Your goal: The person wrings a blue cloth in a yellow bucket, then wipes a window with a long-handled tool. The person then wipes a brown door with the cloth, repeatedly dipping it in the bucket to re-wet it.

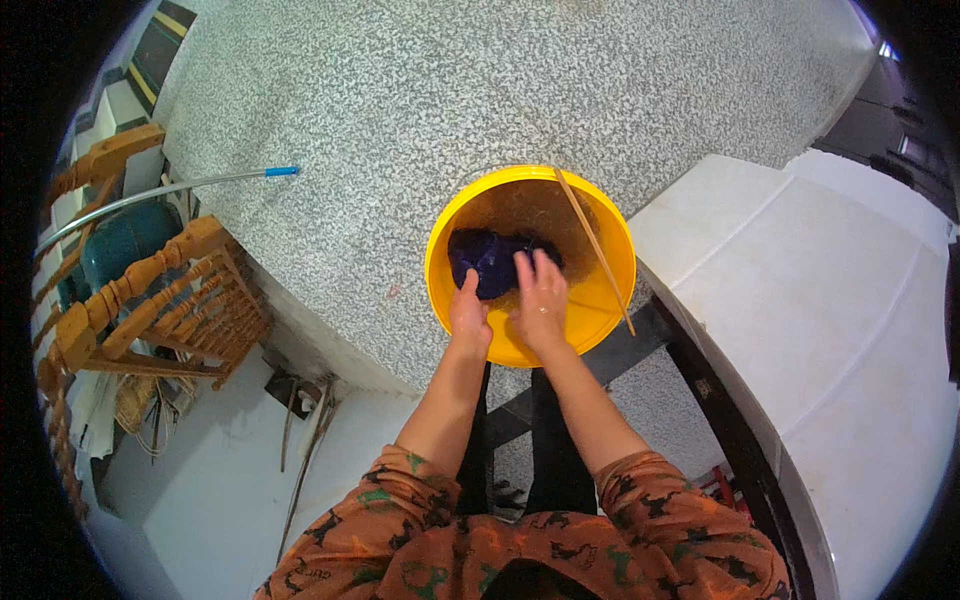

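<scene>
Wet dark blue cloth (487,259) is bunched inside a yellow bucket (437,307) that stands on the floor in front of me. My left hand (470,315) grips the near edge of the cloth, thumb on top and fingers mostly hidden. Over the cloth's right end is my right hand (541,300), its fingers apart and slightly blurred; whether they touch the cloth is hard to tell. A thin wooden stick (592,244) rests across the right side of the bucket, its near end sticking out past the rim.
Speckled grey floor (360,97) spreads beyond the bucket. A large white surface with a dark side (795,285) stands close on the right. At left are a wooden frame with turned spindles (202,300), a green cylinder (127,236) and a metal pole with a blue tip (281,172).
</scene>
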Motion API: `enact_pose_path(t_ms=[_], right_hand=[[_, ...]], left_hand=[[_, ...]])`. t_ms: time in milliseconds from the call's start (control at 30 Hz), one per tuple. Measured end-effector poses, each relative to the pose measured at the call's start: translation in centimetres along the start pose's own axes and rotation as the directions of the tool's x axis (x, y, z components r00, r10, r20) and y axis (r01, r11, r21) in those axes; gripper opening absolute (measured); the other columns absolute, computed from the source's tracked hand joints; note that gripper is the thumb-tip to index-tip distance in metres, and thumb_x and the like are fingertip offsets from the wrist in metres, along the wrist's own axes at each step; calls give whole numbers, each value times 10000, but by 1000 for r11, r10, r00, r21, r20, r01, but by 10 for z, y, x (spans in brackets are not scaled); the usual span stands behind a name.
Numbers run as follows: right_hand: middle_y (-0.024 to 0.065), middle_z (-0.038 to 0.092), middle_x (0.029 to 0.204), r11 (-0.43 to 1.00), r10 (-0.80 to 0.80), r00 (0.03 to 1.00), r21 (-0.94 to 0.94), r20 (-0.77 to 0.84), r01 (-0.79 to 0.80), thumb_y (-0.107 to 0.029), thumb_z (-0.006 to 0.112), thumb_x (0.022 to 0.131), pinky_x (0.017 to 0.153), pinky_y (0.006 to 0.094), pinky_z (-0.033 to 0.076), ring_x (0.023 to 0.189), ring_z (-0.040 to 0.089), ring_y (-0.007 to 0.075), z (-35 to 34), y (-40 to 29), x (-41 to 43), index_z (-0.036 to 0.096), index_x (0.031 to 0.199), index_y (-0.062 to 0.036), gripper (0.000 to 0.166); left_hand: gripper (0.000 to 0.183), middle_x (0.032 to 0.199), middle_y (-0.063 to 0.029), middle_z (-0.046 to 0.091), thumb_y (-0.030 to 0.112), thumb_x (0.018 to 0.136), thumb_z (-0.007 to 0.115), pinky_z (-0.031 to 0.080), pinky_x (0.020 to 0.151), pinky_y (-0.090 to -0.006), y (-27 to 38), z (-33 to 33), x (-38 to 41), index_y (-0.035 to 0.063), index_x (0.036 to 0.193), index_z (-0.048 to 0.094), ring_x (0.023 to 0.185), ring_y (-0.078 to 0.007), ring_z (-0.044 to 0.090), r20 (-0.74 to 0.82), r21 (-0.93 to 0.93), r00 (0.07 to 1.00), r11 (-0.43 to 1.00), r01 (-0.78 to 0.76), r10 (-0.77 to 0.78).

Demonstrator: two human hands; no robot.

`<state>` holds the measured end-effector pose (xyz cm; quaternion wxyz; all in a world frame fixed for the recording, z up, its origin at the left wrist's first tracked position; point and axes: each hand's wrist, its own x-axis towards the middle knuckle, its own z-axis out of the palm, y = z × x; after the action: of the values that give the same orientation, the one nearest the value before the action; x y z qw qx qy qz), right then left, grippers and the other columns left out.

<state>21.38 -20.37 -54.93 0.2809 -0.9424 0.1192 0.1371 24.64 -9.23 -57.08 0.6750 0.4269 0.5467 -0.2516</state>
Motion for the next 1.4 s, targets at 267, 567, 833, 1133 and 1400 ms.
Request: enact_pose_path(t_ms=[267,567,833,1133,1400], right_hand=[[116,498,1074,982,49,986,190,-160,-18,-50,696,507,877,426,345,1032,438,333,-13,-11,-5,569,807,-24,326],[136,483,1056,735,-145,982,678,121,25,13,681,522,880,346,363,994,460,316,-121,-70,-53,492,830,-28,364],[49,526,1027,172,103,931,916,349,-363,-265,666,708,863,262,382,955,515,153,-79,23,3,477,1112,-64,489],[154,386,1244,-720,-9,958,664,285,-204,-435,600,744,930,393,376,1138,410,296,-31,-22,-9,284,1294,-113,711],[86,498,1163,202,-131,976,969,172,-143,-151,703,622,953,315,313,1085,455,194,-86,-21,-1,496,1154,-22,584]], left_hand=[[480,1025,-57,573,491,824,494,452,707,-313,27,6,-50,97,1096,529,880,-177,553,48,294,975,936,192,-215],[492,1028,-98,575,462,846,463,486,777,-361,22,9,-27,73,1148,475,851,-229,592,542,112,709,875,470,-450],[291,1011,-95,602,223,863,493,499,788,-321,33,-16,-67,26,1072,540,862,-184,607,442,237,752,873,427,-488],[393,1133,-72,553,349,864,482,437,874,-382,39,-27,-87,92,1161,504,995,-192,552,392,317,727,825,468,-564],[689,1233,-96,469,684,775,311,281,923,-566,51,-26,-100,196,1250,416,1137,-302,429,403,169,685,785,596,-607]])
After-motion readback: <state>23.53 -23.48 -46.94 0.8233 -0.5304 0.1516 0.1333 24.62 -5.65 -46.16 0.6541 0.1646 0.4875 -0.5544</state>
